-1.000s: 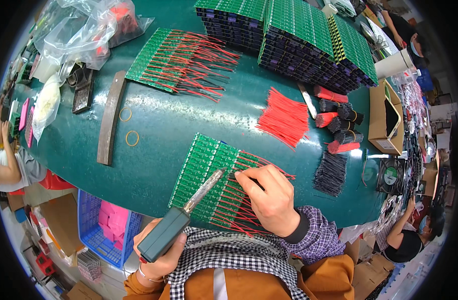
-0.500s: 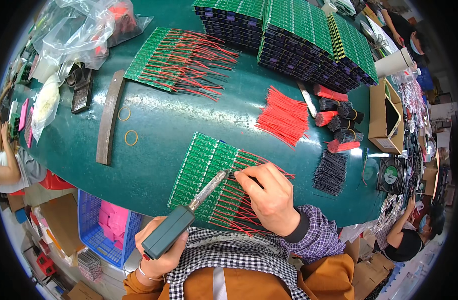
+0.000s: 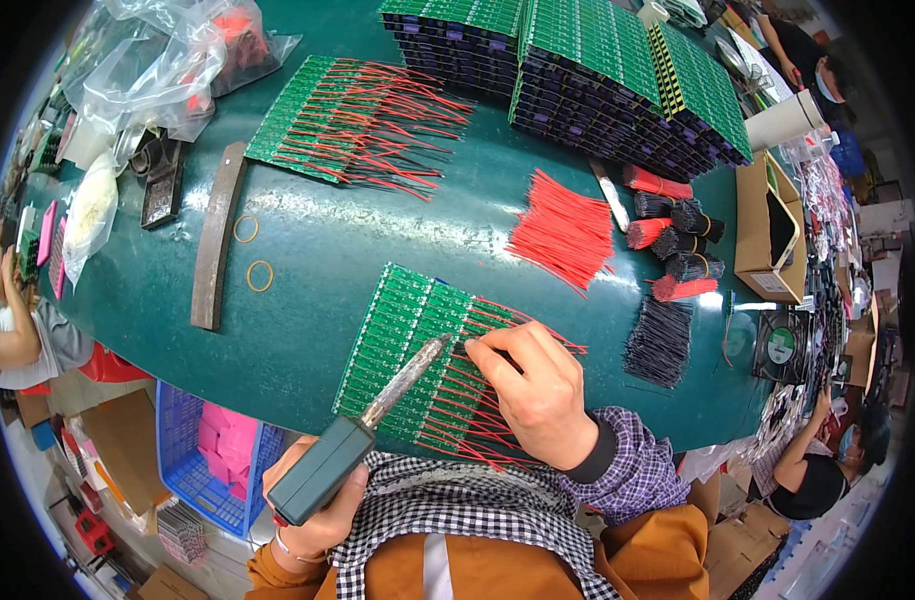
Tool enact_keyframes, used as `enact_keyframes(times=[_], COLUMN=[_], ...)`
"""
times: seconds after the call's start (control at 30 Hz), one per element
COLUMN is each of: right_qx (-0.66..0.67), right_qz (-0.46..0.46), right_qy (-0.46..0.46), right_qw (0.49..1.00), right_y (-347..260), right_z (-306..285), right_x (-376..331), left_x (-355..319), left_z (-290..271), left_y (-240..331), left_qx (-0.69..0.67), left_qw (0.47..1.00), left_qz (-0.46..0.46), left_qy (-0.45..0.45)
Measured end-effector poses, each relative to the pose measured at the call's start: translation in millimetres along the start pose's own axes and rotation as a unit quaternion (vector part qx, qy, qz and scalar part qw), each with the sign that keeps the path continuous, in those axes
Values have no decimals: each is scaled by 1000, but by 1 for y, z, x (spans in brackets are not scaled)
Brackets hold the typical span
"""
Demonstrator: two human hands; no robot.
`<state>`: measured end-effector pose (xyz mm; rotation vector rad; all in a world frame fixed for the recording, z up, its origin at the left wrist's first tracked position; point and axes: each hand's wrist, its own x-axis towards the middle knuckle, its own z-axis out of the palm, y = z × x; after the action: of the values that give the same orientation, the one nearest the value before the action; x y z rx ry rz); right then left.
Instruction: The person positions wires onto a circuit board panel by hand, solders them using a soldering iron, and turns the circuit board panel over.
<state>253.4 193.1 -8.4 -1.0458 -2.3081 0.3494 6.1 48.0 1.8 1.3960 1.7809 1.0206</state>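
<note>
My left hand (image 3: 322,500) is wrapped round the dark green handle of a soldering iron (image 3: 405,383), whose metal barrel slants up across a green circuit board panel (image 3: 392,325). The iron's tip is at the panel's middle right, close to my right fingertips. Red wires (image 3: 452,420) stick out in a row from the panel's right side. My right hand (image 3: 537,390) is closed in a pinch over these wires, with a short dark wire end (image 3: 461,349) showing at the fingertips; the rest of it is hidden by the hand.
Beyond lies another wired panel (image 3: 307,115), beside tall stacks of boards (image 3: 587,60). Loose red wires (image 3: 562,230), loose black wires (image 3: 659,340) and banded bundles (image 3: 692,220) lie right. A metal bar (image 3: 217,235) lies left. A blue basket (image 3: 177,450) stands below the table edge.
The soldering iron has shifted slightly left, and its tip is a little farther from my right fingertips. My right hand keeps its pinch in nearly the same place.
</note>
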Motion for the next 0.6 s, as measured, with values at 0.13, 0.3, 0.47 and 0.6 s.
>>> enact_keyframes(times=[0.13,0.3,0.47,0.6], right_qx=[-7,-7,4,9], right_qz=[4,2,14,-3], right_qy=[-1,2,28,49], right_qw=[1000,1000,999,999], right_y=[-1,-1,-6,-7], right_z=[0,2,1,1], right_x=[0,-2,1,-3], left_x=[-1,1,-1,-3], left_z=[-2,-2,-2,-3], left_y=[1,5,4,1], left_qx=[14,-1,0,1], left_qw=[1000,1000,1000,1000], left_qz=[7,-12,-3,-9], left_qy=[-5,-5,1,6])
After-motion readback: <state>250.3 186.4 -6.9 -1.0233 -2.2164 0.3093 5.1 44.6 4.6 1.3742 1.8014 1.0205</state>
